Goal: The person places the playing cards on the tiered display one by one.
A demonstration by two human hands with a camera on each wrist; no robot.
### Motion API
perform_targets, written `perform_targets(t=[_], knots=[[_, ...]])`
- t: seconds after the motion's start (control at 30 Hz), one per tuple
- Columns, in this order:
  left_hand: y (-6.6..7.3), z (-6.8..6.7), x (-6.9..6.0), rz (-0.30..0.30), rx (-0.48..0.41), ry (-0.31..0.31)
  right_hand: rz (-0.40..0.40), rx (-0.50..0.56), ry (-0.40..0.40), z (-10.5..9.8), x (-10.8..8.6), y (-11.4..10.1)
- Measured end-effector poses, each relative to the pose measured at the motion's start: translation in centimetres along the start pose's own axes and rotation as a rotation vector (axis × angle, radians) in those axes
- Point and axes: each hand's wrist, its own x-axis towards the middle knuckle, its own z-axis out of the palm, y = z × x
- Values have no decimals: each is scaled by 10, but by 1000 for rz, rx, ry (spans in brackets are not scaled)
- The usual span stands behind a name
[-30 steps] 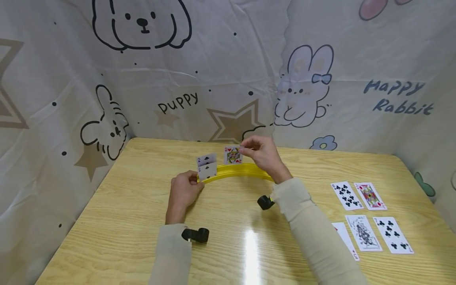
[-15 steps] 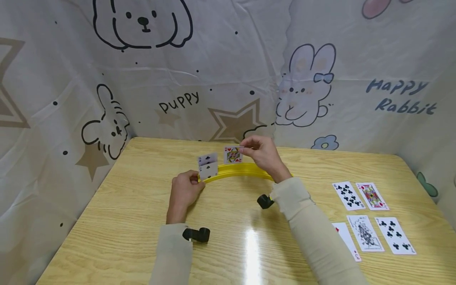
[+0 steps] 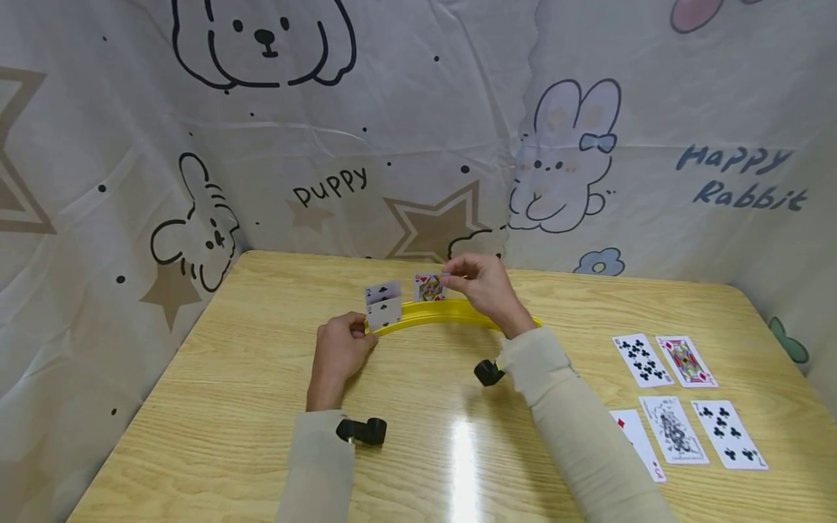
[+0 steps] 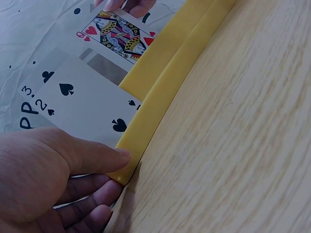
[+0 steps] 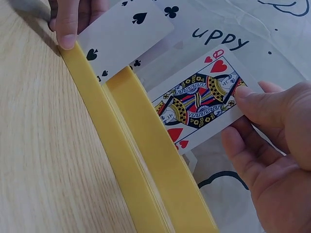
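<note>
A curved yellow card holder (image 3: 445, 312) stands on the wooden table. The left hand (image 3: 340, 352) grips its left end, thumb in front and fingers behind, as the left wrist view shows. Beside that hand a two of spades (image 3: 384, 314) stands in the front groove, with a three of clubs (image 3: 382, 292) upright behind it. The right hand (image 3: 480, 287) pinches the right edge of a queen of hearts (image 3: 429, 288) between thumb and fingers. In the right wrist view, the queen's (image 5: 199, 97) lower edge is behind the holder's back wall (image 5: 160, 160).
Face-up cards lie at the right of the table: a ten of clubs (image 3: 642, 361), a jack of diamonds (image 3: 686, 361), a joker (image 3: 673, 430), a seven of clubs (image 3: 729, 434) and a three of diamonds (image 3: 639, 443), partly covered by the right sleeve (image 3: 582, 428). A printed cloth (image 3: 405, 94) hangs behind.
The queen of hearts has moved slightly down toward the holder, with the right hand still pinching it. The left hand keeps its grip on the holder's end.
</note>
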Motion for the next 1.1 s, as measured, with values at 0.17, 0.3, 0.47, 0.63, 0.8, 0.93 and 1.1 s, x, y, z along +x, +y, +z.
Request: perform_targets(t=[0.17, 0.3, 0.47, 0.63, 0.8, 0.93, 1.1], knots=[[0, 1, -1, 6, -8, -2, 16, -9, 0, -1, -1, 0], [0, 2, -1, 7, -7, -6, 16, -2, -3, -3, -2, 1], [-1, 3, 1, 2, -5, -9, 16, 7, -22, -6, -2, 0], [-1, 2, 1, 16, 0, -7, 30, 10, -46, -11, -4, -2], [0, 1, 1, 23, -4, -4, 81, -28, -53, -19, -9, -5], [0, 1, 1, 14, -3, -3, 114, -58, -55, -27, -14, -7], [-1, 2, 1, 4, 7, -3, 110, -103, -51, -38, -22, -5]])
